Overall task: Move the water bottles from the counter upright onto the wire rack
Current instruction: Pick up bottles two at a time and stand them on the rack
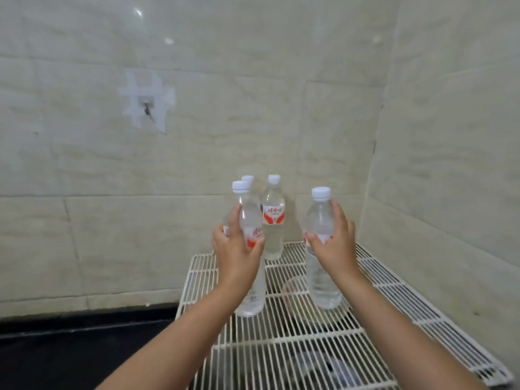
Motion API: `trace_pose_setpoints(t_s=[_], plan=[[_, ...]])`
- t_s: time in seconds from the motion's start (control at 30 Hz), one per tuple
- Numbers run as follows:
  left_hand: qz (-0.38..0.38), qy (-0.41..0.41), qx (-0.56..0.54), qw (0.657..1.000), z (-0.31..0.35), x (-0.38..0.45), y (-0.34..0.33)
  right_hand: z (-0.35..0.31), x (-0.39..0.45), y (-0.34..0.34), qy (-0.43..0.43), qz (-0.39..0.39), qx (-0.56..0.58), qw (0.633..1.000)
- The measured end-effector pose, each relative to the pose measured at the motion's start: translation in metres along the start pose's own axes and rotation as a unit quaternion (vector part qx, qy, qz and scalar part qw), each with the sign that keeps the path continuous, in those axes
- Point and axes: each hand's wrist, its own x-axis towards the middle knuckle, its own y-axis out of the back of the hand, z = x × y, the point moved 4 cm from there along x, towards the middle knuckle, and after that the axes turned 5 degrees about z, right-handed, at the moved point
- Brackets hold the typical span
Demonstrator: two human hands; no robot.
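- The left hand (237, 246) wraps a clear plastic water bottle with a white screw cap and red-and-white label (251, 266), thumb on the right of the label and fingers curled round its left side; the bottle leans a little to the left, its base at or just above the near-left part of the rack.
- The right hand (334, 240) grips a second clear, white-capped bottle (320, 249) round its upper body, thumb in front and fingers behind; it stands nearly upright, base down on the wires at the right.
- Two more bottles are upright at the far side of the rack: one with its red label facing the camera (273, 218), and another behind the left-hand bottle (248, 180), of which little but the cap shows.
- Judged from this, the task is well along: two bottles are placed and two are being set down. Both hands have yet to let go, and the left bottle needs straightening.
- No bottles show on the dark bench (70, 347) to the left, though part of it lies out of view.
- The white coated wire rack (380, 280) has thin parallel bars with gaps, so a ridged bottle base may rock.
- Glossy pale tiles (253, 94) line the corner.
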Motion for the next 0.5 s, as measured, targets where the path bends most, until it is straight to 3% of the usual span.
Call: trace_pose_setpoints(t_s=[0.27, 0.5], plan=[[-0.013, 0.010, -0.030, 0.999, -0.007, 0.024, -0.095, 0.054, 0.045, -0.015, -0.038, -0.007, 0.018, 0.999], [-0.035, 0.045, -0.028, 0.998, -0.013, 0.029, -0.126, 0.071, 0.057, -0.013, -0.080, -0.007, 0.009, 0.997]])
